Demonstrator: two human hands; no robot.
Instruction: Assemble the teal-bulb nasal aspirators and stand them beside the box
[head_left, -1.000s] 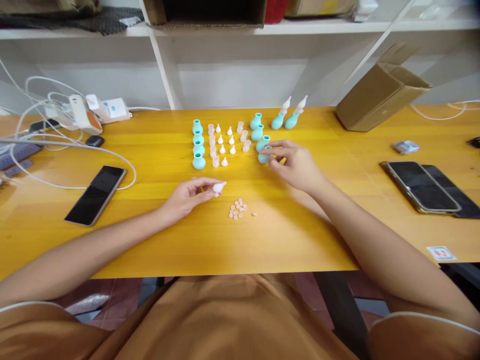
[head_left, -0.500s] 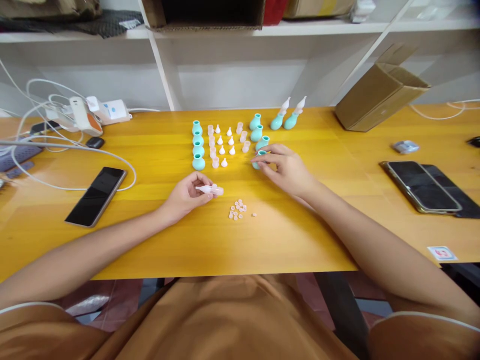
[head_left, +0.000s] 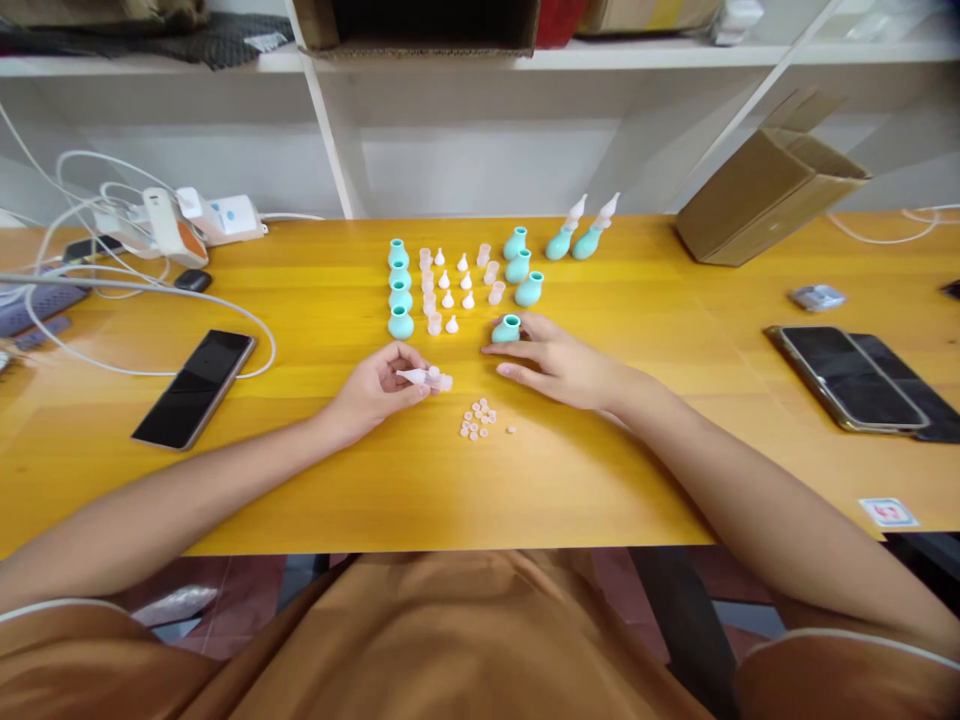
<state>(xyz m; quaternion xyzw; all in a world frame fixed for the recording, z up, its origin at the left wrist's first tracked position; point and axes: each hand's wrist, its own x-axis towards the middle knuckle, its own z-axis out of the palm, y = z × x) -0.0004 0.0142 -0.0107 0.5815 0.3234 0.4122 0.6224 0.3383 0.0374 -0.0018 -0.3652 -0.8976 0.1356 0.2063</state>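
Note:
My left hand (head_left: 379,393) is closed on a white nozzle piece (head_left: 424,378) with a translucent pinkish end, held just above the table. My right hand (head_left: 555,362) has its fingers around a teal squeeze bulb (head_left: 506,331), which stands tilted with its open neck up. Behind that hand are other teal bulbs (head_left: 529,290). Rows of small white tips (head_left: 451,325) and translucent pink cups (head_left: 434,324) stand at mid-table, left of them more teal bulbs (head_left: 400,323). Several tiny pink rings (head_left: 483,415) lie between my hands. Two assembled nasal aspirators (head_left: 596,228) stand at the back.
A dark phone (head_left: 195,388) lies at left, near white cables and chargers (head_left: 225,218). On the right are a cardboard box (head_left: 765,195), another phone (head_left: 847,375), a small wrapped item (head_left: 817,297) and a sticker card (head_left: 888,512). White shelving (head_left: 480,150) backs the table.
My right hand has drawn the nearest teal bulb leftward and toward me, away from its row. My left hand still holds the nozzle piece in nearly the same place.

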